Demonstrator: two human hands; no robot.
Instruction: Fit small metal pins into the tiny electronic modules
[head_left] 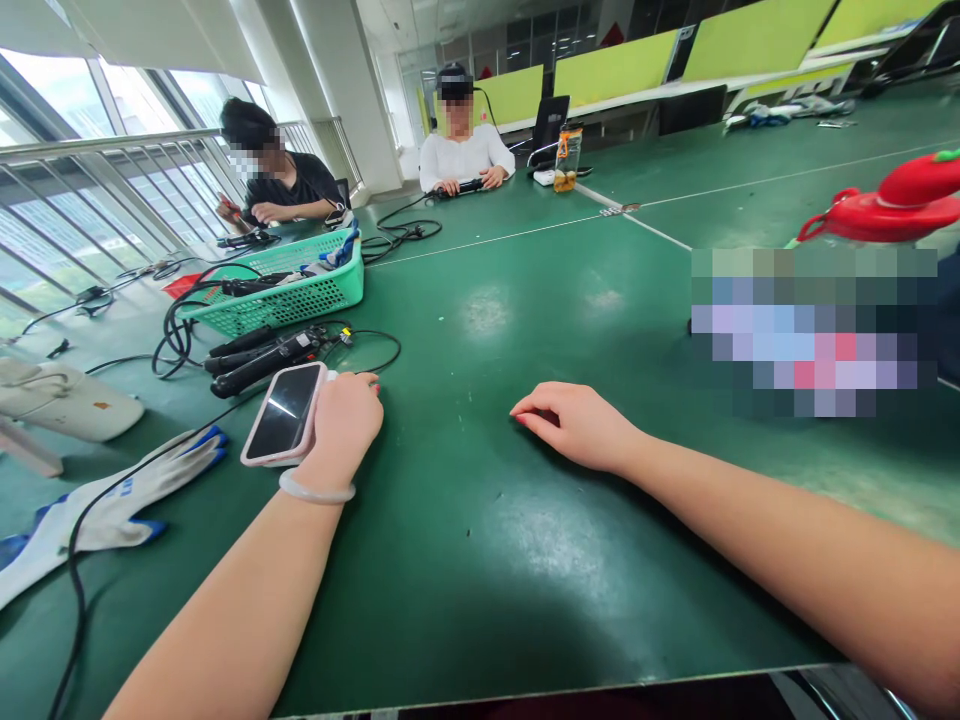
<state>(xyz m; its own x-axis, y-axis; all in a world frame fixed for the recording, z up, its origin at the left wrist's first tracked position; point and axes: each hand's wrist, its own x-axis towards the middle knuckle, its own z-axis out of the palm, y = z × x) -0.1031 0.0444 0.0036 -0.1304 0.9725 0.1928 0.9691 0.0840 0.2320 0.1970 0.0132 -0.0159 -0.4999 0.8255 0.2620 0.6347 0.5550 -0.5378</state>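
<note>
My left hand (349,417) rests on the green table (457,480) with its fingers curled in, and I see nothing held in them. A pale bangle (316,488) circles that wrist. Against the hand's left side is a phone (286,412) in a pink case, screen up. Just beyond lie black stick-shaped devices (266,358) with cords. My right hand (574,422) lies on its side on the bare tabletop. Its thumb and finger tips meet in a loose curl with nothing between them.
A green basket (300,300) with black devices and cords stands beyond my left hand. White-and-blue gloves (142,490) and a black cable (75,560) lie left. At right is a red-topped container (862,218). Two people sit across; a bottle (568,160) stands at the back.
</note>
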